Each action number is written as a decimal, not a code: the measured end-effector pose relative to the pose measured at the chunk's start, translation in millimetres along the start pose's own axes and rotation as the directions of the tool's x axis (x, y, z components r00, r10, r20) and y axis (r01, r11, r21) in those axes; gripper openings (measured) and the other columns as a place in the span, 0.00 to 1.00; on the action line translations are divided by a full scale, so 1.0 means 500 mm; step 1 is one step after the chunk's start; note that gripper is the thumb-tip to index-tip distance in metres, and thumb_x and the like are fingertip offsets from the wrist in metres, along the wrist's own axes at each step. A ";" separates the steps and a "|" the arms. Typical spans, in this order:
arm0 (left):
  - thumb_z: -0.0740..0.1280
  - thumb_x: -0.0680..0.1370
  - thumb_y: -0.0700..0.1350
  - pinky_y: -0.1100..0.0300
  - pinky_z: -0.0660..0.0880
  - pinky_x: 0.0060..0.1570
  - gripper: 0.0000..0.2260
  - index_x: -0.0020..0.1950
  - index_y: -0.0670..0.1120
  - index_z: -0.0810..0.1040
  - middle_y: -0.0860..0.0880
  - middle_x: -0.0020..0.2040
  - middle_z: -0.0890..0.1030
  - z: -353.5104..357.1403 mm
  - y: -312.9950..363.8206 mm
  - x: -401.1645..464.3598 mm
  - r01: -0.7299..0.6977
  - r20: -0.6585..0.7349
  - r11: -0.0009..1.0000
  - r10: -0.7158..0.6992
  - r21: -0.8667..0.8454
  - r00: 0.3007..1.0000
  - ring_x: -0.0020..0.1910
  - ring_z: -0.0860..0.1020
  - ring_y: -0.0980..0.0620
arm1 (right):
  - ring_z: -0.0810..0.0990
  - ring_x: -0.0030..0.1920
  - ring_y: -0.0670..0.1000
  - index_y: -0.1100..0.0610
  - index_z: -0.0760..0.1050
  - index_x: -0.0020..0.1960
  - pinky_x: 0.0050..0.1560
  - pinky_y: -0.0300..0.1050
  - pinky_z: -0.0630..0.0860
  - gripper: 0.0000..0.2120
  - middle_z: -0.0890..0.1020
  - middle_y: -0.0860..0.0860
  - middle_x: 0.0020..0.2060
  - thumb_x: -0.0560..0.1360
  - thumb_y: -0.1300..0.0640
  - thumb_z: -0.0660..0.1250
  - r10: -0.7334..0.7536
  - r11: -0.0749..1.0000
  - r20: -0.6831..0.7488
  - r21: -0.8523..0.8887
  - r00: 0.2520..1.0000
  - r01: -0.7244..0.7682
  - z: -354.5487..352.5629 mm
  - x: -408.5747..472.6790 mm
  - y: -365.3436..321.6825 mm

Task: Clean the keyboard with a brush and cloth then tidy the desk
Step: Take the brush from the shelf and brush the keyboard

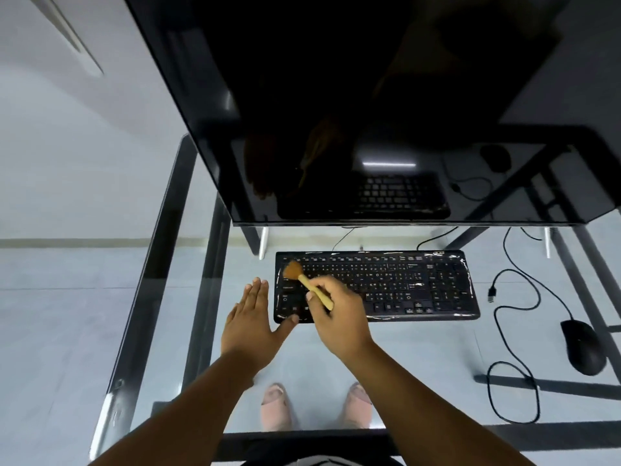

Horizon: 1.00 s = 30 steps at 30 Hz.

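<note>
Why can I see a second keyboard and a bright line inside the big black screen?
In the head view the dark monitor acts like a mirror: it reflects the keyboard below it, and the bright line is glare from a light. The brush in the right hand looks slightly blurred, and the wide lens bends the desk edge.

The right hand [336, 311] is covering the keyboard's [386, 284] near-left keys and the brush [307, 284] handle's middle. The key legends are reading too small. The monitor [353, 105] is running off the top edge.
</note>
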<state>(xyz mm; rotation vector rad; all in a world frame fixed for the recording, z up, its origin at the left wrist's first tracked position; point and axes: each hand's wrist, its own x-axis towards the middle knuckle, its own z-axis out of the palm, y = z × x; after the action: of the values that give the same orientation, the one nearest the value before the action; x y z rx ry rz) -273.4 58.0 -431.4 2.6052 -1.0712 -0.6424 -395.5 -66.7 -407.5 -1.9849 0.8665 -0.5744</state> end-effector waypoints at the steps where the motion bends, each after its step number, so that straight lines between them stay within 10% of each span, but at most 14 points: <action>1: 0.53 0.73 0.73 0.54 0.49 0.76 0.45 0.79 0.48 0.43 0.52 0.80 0.43 0.001 -0.005 -0.001 -0.012 0.016 1.000 0.011 0.020 1.000 0.78 0.43 0.55 | 0.77 0.37 0.46 0.53 0.77 0.53 0.38 0.38 0.69 0.09 0.82 0.47 0.42 0.75 0.53 0.64 0.031 0.999 -0.070 -0.040 0.997 -0.034 0.003 -0.002 0.004; 8: 0.57 0.68 0.76 0.54 0.47 0.77 0.51 0.79 0.48 0.39 0.53 0.79 0.38 0.003 -0.019 -0.001 -0.056 0.055 0.996 0.051 0.077 0.997 0.77 0.39 0.55 | 0.76 0.36 0.44 0.52 0.76 0.55 0.37 0.39 0.71 0.08 0.81 0.45 0.41 0.76 0.55 0.65 0.025 1.000 -0.007 0.013 1.000 -0.025 0.010 -0.017 -0.005; 12: 0.60 0.69 0.73 0.55 0.46 0.76 0.51 0.78 0.48 0.37 0.53 0.79 0.37 0.004 -0.023 -0.004 -0.069 0.061 0.993 0.063 0.099 0.996 0.77 0.38 0.55 | 0.78 0.42 0.47 0.53 0.74 0.55 0.42 0.41 0.74 0.08 0.80 0.48 0.46 0.76 0.55 0.64 0.090 0.996 -0.223 0.014 0.971 -0.089 -0.002 -0.020 0.002; 24: 0.60 0.71 0.73 0.53 0.47 0.76 0.50 0.79 0.47 0.39 0.51 0.79 0.40 0.005 -0.005 -0.015 -0.090 -0.017 0.995 0.090 0.043 0.996 0.78 0.41 0.53 | 0.75 0.33 0.46 0.50 0.76 0.51 0.32 0.39 0.69 0.06 0.79 0.45 0.36 0.76 0.59 0.67 0.099 0.995 0.007 0.005 0.995 -0.099 -0.030 -0.049 0.002; 30: 0.56 0.73 0.72 0.53 0.44 0.75 0.46 0.79 0.48 0.40 0.52 0.80 0.41 0.010 0.020 -0.016 -0.154 -0.060 0.984 0.160 0.095 0.985 0.78 0.41 0.53 | 0.77 0.35 0.47 0.50 0.74 0.48 0.33 0.40 0.71 0.06 0.80 0.45 0.38 0.76 0.60 0.66 0.168 0.985 -0.157 0.052 0.973 -0.162 -0.051 -0.051 0.004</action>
<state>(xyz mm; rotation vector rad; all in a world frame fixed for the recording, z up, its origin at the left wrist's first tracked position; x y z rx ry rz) -286.8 56.4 -429.4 2.5635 -1.2962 -0.4774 -429.8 -62.0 -397.8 -1.8285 1.1000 -0.6569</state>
